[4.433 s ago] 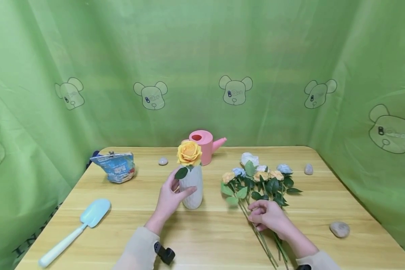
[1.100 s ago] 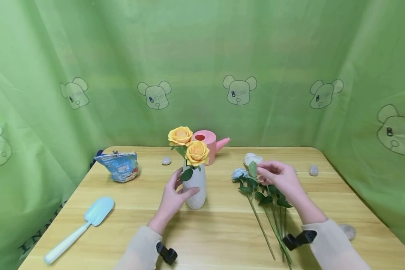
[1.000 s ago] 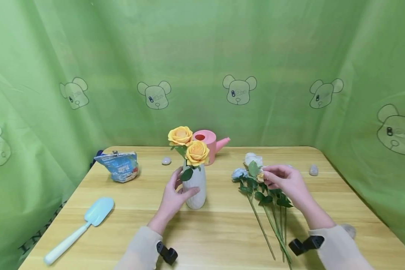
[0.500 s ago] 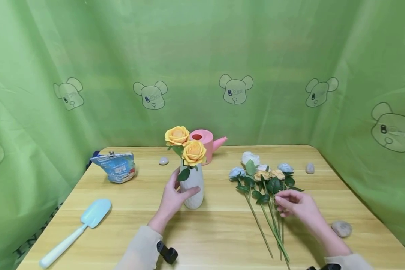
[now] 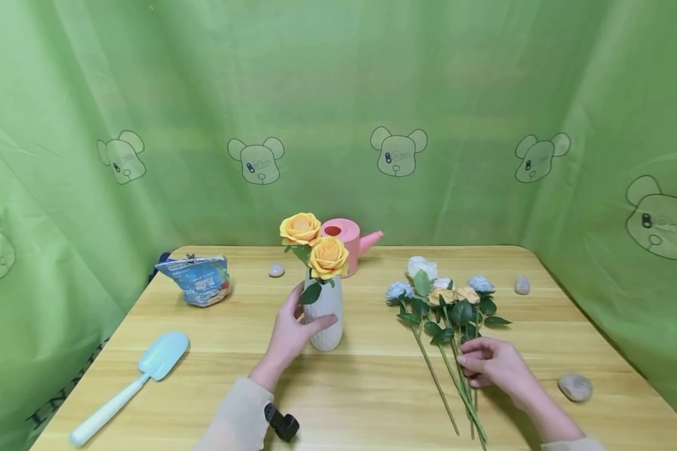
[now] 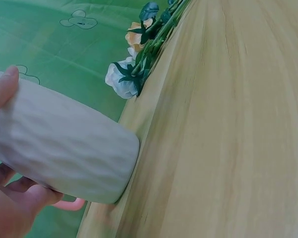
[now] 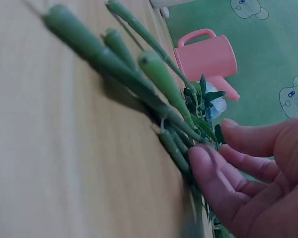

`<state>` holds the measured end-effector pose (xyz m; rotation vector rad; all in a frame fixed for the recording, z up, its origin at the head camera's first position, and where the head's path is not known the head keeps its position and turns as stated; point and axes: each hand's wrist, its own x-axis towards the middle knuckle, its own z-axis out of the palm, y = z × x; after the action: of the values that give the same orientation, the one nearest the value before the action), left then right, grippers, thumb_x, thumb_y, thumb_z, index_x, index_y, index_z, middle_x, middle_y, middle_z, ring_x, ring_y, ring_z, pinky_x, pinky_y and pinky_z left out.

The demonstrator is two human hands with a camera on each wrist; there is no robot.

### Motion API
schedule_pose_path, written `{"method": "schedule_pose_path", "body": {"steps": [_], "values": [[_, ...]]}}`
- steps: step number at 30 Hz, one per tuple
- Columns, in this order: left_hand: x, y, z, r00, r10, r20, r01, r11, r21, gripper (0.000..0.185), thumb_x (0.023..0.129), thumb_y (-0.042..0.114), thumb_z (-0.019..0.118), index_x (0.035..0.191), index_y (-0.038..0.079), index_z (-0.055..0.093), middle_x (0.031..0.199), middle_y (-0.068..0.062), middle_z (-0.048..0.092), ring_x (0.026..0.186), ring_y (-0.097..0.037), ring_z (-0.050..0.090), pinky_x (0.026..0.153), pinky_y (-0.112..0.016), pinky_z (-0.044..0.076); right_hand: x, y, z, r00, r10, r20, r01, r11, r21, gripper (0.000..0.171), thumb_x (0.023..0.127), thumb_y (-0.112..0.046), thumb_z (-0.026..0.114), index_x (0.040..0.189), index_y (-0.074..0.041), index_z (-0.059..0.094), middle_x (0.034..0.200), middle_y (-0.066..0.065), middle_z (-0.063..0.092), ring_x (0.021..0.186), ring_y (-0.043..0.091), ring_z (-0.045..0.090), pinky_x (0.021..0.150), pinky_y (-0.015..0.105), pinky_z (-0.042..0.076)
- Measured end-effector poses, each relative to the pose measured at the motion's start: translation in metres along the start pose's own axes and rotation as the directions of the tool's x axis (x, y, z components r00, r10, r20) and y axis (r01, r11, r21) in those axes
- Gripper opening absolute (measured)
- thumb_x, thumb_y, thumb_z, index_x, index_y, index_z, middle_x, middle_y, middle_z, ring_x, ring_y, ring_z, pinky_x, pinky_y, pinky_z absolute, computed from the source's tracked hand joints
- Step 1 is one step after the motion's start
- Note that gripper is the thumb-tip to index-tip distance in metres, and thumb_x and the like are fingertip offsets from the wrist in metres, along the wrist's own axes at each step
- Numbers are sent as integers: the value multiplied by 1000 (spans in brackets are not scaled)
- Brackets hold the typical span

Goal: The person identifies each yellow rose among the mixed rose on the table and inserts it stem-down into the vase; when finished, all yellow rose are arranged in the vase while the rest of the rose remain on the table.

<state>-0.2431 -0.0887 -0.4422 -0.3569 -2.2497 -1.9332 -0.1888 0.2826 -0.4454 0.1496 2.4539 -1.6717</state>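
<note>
A white ribbed vase [image 5: 324,316] stands mid-table with two yellow roses [image 5: 316,247] in it. My left hand [image 5: 293,329] grips its body; in the left wrist view my thumb and fingers [image 6: 10,198] wrap the vase [image 6: 64,148]. To the right a bunch of loose roses [image 5: 446,297], blue, white and orange, lies flat with the stems [image 5: 457,388] pointing at me. My right hand [image 5: 488,364] sits on those stems with its fingers curled onto them. In the right wrist view its fingertips [image 7: 203,163] touch the green stems [image 7: 139,84].
A pink watering can [image 5: 344,241] stands behind the vase. A blue bag [image 5: 194,279] and a pale blue trowel [image 5: 130,382] lie at the left. Stones [image 5: 575,387] [image 5: 521,285] [image 5: 276,270] dot the wooden table [image 5: 372,401]. Green curtain encloses three sides.
My right hand slid from the flower heads down to the stems, toward me. A second yellow rose has joined the first in the vase. The left hand stayed on the vase.
</note>
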Motion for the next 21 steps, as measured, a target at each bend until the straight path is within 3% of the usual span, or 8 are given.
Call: {"method": "schedule_pose_path", "body": {"steps": [8, 15, 21], "values": [[0, 1, 1, 1000, 6, -7, -6, 1000, -18, 78, 70, 37, 81, 136, 35, 40, 131, 7, 49, 121, -21, 45, 99, -49, 38, 5, -5, 9, 997, 9, -73, -19, 990, -137, 38, 77, -1, 71, 107, 12, 52, 80, 11, 63, 66, 22, 61, 57, 35, 56], [0, 0, 1, 1000, -10, -3, 10, 1000, -11, 78, 70, 38, 81, 136, 36, 40, 131, 7, 48, 122, -23, 44, 98, -49, 39, 6, -5, 11, 995, 7, -101, -18, 993, -115, 33, 78, 5, 67, 105, 12, 51, 80, 13, 63, 64, 23, 60, 55, 36, 56], [0, 1, 1, 1000, -21, -1, 21, 1000, -10, 78, 70, 39, 81, 136, 36, 40, 132, 7, 48, 122, -23, 44, 98, -49, 39, 6, -10, 6, 991, -52, -126, 41, 995, -89, 37, 78, 5, 66, 111, 13, 51, 83, 13, 62, 66, 23, 60, 56, 33, 56]]}}
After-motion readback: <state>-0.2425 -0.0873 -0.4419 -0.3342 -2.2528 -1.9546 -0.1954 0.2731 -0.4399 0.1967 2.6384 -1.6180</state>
